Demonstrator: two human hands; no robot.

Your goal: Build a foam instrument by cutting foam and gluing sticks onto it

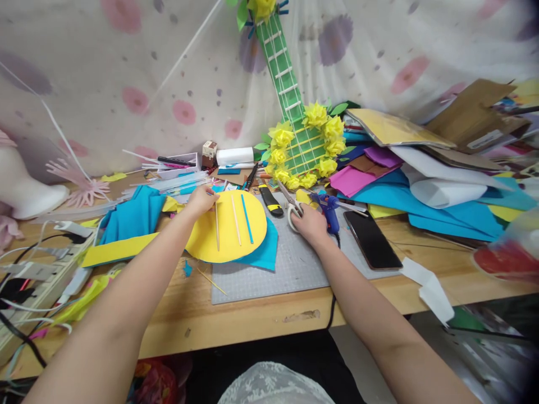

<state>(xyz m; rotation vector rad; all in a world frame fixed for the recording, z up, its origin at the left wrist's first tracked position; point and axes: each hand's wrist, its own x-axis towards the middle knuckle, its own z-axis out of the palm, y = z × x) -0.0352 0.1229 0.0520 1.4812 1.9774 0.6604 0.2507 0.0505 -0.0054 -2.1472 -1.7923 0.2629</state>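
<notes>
Grey mat point(303, 278): flat on the tabletop point(193, 331).
Yellow disc point(229, 247): on mat's left, overlapping blue sheet point(266, 251); three sticks point(247, 219) across it.
Right hand point(310, 223): around scissors point(291, 203).
Left hand point(202, 200): at disc's far-left edge, fingers bunched; grip unclear.
Green guitar point(288, 84): behind.

Mat point(295, 278): on the desk point(189, 324)
Oval sheet point(228, 238): partly on the mat, beneath three sticks point(247, 219)
Knife point(270, 200): between oval sheet and scissors point(287, 193)
Glue gun point(330, 213): left of the phone point(373, 239)
Guitar model point(300, 126): behind the scissors, left of the paper pile point(442, 212)
</notes>
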